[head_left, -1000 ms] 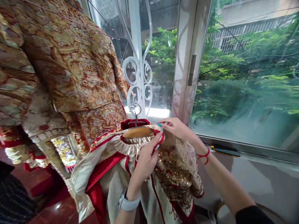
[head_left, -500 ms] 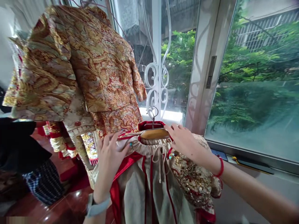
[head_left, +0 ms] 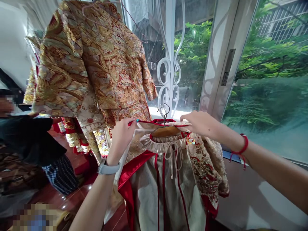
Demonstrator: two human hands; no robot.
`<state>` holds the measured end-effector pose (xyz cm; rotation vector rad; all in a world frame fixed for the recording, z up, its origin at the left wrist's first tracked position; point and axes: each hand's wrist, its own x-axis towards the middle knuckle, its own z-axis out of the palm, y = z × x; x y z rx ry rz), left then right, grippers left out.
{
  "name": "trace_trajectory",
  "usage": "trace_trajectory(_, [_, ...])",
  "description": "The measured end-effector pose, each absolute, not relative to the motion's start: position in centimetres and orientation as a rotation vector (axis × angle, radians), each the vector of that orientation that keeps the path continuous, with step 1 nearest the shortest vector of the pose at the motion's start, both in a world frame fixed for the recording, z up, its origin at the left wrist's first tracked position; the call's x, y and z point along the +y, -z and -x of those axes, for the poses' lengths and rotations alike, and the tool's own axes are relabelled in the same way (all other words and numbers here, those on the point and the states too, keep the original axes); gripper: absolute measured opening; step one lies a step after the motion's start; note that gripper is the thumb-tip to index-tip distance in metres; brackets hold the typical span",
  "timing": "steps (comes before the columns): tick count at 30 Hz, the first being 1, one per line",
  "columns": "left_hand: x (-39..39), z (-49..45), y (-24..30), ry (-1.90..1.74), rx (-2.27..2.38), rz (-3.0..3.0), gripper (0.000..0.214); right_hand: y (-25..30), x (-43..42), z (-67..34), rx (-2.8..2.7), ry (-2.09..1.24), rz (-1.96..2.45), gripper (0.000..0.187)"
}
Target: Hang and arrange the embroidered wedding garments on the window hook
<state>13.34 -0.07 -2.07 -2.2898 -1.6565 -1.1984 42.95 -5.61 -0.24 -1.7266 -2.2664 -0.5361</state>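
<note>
A jacket (head_left: 204, 163) with sequined embroidery and red trim hangs open on a wooden hanger (head_left: 166, 131). Inside it is a beige skirt (head_left: 168, 186) with red stripes, a gathered waist and a tied drawstring (head_left: 172, 154). My left hand (head_left: 122, 136) pinches the jacket's red-edged front at the left of the collar. My right hand (head_left: 201, 123) grips the same garment's edge on the right, at collar height. Between my hands the edge is drawn taut above the skirt's waist. The fingertips of my right hand are partly hidden.
A gold brocade jacket (head_left: 113, 64) hangs at the upper left. Behind the hanger's hook stands a white scrolled iron bar (head_left: 169, 64) before the window (head_left: 269, 96). On the left is another person (head_left: 29, 138) in dark clothes, near more red and gold garments (head_left: 72, 134).
Both hands have lifted the jacket's front edges up and outward from the hanger, the right hand moving further right. The view has shifted slightly, and more of the other person shows.
</note>
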Motion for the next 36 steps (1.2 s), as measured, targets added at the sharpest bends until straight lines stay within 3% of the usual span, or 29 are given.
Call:
trace_trajectory(5, [-4.5, -12.6, 7.4, 1.292, -1.560, 2.674, 0.033, 3.8, -8.5, -43.4, -2.073, 0.245, 1.637, 0.040])
trace_trajectory(9, [-5.8, -6.9, 13.2, 1.337, -1.408, 2.660, 0.062, 13.6, -13.0, -42.0, -1.875, 0.620, 1.665, 0.082])
trace_trajectory(11, [-5.0, -3.5, 15.5, 1.367, -1.505, 2.444, 0.067, 18.1, -14.4, -42.4, -1.849, 0.656, 1.702, 0.091])
trace_trajectory(15, [-3.2, 0.2, 18.2, 1.474, -1.770, 2.524, 0.063, 20.6, -14.5, -45.9, -1.828, 0.601, 1.589, 0.081])
trace_trajectory(19, [-3.0, -0.4, 18.9, 1.571, -1.912, 2.607, 0.053, 15.7, -11.2, -49.5, -1.681, 0.666, 1.372, 0.064])
trace_trajectory(24, [-3.6, -0.6, 16.0, 1.883, -1.885, 2.292, 0.039, 10.9, -6.6, -50.7, -2.121, 0.154, 1.502, 0.055])
trace_trajectory(29, [-8.4, -0.2, 12.7, 1.880, -1.776, 1.773, 0.030, 11.6, -7.1, -49.8, -2.075, 0.213, 1.643, 0.057])
trace_trajectory(33, [-14.9, -4.3, 18.3, 1.623, -1.886, 1.588, 0.026, 12.8, -8.3, -48.9, -2.027, 0.208, 1.693, 0.057])
trace_trajectory(36, [-16.8, -7.5, 25.5, 1.695, -2.035, 1.777, 0.032, 13.5, -7.7, -49.0, -1.995, 0.181, 1.660, 0.051])
